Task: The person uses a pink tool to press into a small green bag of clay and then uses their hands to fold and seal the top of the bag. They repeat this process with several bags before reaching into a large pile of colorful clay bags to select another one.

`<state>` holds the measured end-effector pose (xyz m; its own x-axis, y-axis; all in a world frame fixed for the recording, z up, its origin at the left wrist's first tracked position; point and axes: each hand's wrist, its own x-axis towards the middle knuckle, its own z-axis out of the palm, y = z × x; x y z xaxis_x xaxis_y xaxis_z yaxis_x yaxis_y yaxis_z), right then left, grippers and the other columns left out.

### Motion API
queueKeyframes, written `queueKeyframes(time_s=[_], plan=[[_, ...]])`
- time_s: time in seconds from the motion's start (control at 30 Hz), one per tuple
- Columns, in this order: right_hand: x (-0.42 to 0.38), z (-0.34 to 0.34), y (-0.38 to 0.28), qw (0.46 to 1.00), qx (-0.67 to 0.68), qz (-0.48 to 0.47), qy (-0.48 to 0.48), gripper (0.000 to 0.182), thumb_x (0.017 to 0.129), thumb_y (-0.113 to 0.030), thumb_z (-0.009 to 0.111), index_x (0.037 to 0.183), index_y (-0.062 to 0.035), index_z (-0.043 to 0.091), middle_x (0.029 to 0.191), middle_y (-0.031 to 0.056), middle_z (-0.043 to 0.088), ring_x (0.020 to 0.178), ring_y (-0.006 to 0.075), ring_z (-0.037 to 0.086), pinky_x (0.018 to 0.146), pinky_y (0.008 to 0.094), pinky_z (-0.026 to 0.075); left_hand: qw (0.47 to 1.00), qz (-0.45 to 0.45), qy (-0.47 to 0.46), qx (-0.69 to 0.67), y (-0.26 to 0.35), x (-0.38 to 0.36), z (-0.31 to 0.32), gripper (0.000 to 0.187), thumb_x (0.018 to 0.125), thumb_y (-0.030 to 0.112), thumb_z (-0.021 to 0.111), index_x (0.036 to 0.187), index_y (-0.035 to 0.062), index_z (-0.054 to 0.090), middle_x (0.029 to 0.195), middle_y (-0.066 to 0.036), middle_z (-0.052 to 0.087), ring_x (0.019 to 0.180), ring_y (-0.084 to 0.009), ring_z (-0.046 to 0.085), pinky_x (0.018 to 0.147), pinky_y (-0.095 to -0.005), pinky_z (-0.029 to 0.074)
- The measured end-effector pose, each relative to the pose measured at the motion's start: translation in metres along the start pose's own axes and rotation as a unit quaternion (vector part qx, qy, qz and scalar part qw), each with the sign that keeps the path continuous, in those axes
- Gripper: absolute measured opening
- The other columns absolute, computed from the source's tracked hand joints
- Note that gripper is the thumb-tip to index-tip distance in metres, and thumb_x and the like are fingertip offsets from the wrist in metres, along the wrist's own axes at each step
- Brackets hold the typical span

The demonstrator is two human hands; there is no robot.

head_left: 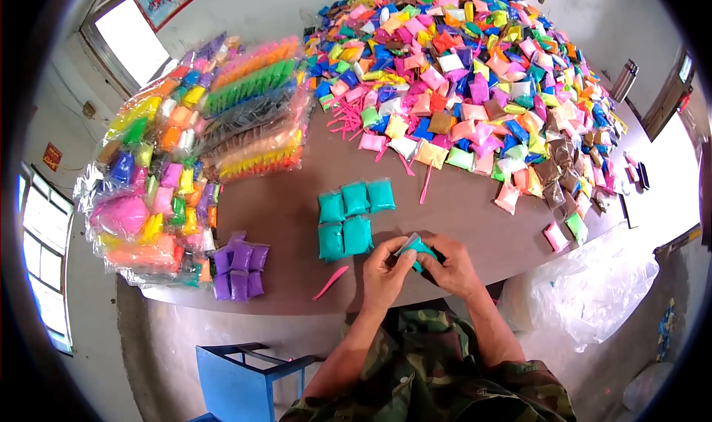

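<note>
Near the table's front edge, my left hand (386, 275) and my right hand (449, 268) both pinch a small teal packet (420, 253) between their fingers. Its clear top edge points up and away from me. Just left of and beyond my hands, several matching teal packets (344, 238) lie flat in two rows, close together. A pink plastic strip (331, 282), perhaps a small tool, rests on the table left of my left hand. Further left sits a small stack of purple packets (239, 268).
A huge heap of multicoloured packets (460, 88) covers the back and right of the table (282, 214). Large clear bags of packets (156, 192) stand at the left. A blue chair (237, 381) is below the front edge, and a clear plastic bag (586, 285) hangs at the right.
</note>
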<state>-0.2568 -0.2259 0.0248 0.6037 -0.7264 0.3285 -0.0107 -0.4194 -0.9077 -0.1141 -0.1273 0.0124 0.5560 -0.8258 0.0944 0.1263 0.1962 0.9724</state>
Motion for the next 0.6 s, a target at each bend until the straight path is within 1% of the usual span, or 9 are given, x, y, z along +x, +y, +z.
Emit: queueKeyframes(time_s=[0.07,0.2,0.27,0.37,0.4,0.47,0.5,0.57,0.6], plan=[[-0.002,0.0,0.001,0.999,-0.013,0.028,-0.026,0.024,0.095,-0.009,0.076,0.117,-0.0002,0.074,0.096,0.0155,0.072,0.084,0.0243,0.067,0.078,0.0369,0.054,0.996,-0.001,-0.01,0.084,-0.001,0.0,-0.002,0.024,0.102,0.012,0.075,0.122,-0.0022,0.073,0.101,0.001,0.074,0.09,-0.0034,0.063,0.077,-0.0216,0.051],[-0.002,0.001,-0.001,1.0,-0.011,0.009,-0.018,0.025,0.095,-0.012,0.077,0.117,-0.0002,0.074,0.096,0.0153,0.073,0.082,0.0226,0.067,0.075,0.0358,0.053,0.995,-0.023,-0.015,0.091,-0.005,0.001,-0.008,0.024,0.103,0.013,0.074,0.123,-0.0016,0.074,0.103,0.001,0.073,0.091,-0.0034,0.062,0.079,-0.0219,0.05],[0.0,0.0,-0.007,0.998,-0.021,0.044,-0.031,0.024,0.095,-0.015,0.077,0.113,-0.0001,0.075,0.091,0.0141,0.073,0.077,0.0198,0.066,0.072,0.0355,0.053,0.999,-0.014,0.006,0.04,-0.012,0.004,-0.01,0.021,0.103,0.014,0.075,0.118,0.0002,0.076,0.099,0.002,0.072,0.086,-0.0036,0.061,0.077,-0.0232,0.051],[0.0,-0.001,-0.015,0.995,-0.074,0.064,-0.038,0.023,0.095,-0.018,0.078,0.11,0.0004,0.077,0.087,0.0128,0.073,0.074,0.016,0.065,0.07,0.0351,0.054,0.998,-0.037,0.034,-0.022,-0.02,0.006,-0.015,0.023,0.104,0.013,0.074,0.121,-0.0014,0.075,0.101,0.0,0.074,0.089,-0.005,0.064,0.078,-0.024,0.052],[-0.001,0.0,-0.012,0.995,-0.073,0.062,-0.033,0.023,0.095,-0.018,0.078,0.11,0.0004,0.077,0.087,0.0128,0.073,0.074,0.016,0.065,0.07,0.0351,0.054,0.999,-0.035,0.03,-0.021,-0.019,0.004,-0.015,0.023,0.104,0.013,0.074,0.121,-0.0014,0.075,0.101,0.0,0.074,0.089,-0.005,0.064,0.078,-0.024,0.052],[-0.002,0.005,0.006,0.999,-0.007,0.036,0.0,0.024,0.093,-0.024,0.079,0.105,-0.0036,0.077,0.08,0.0148,0.071,0.066,0.0256,0.067,0.064,0.0393,0.053,0.999,-0.03,0.022,-0.002,-0.015,0.005,-0.011,0.024,0.104,0.013,0.074,0.121,-0.0028,0.073,0.102,-0.002,0.075,0.091,-0.0064,0.066,0.08,-0.0249,0.054],[-0.002,0.004,0.01,0.999,-0.008,0.033,0.005,0.024,0.093,-0.024,0.079,0.105,-0.0036,0.077,0.08,0.0148,0.071,0.066,0.0256,0.067,0.064,0.0393,0.053,0.999,-0.028,0.017,-0.001,-0.01,0.006,-0.007,0.024,0.104,0.013,0.074,0.121,-0.0028,0.073,0.102,-0.002,0.075,0.091,-0.0064,0.066,0.08,-0.0249,0.054],[-0.005,0.004,0.017,0.999,0.005,0.043,-0.009,0.021,0.096,-0.018,0.078,0.107,0.0002,0.077,0.084,0.0101,0.074,0.074,0.0132,0.065,0.069,0.0334,0.054,0.999,-0.036,0.02,-0.017,0.0,0.005,0.0,0.021,0.103,0.013,0.075,0.118,-0.0027,0.074,0.1,0.0,0.073,0.09,-0.0055,0.063,0.079,-0.0243,0.052],[-0.007,0.004,0.017,0.999,0.005,0.042,-0.006,0.021,0.096,-0.018,0.078,0.107,0.0002,0.077,0.084,0.0101,0.074,0.074,0.0132,0.065,0.069,0.0334,0.054,0.999,-0.035,0.018,-0.016,0.0,0.005,-0.004,0.021,0.103,0.013,0.075,0.118,-0.0027,0.074,0.1,0.0,0.073,0.09,-0.0055,0.063,0.079,-0.0243,0.052]])
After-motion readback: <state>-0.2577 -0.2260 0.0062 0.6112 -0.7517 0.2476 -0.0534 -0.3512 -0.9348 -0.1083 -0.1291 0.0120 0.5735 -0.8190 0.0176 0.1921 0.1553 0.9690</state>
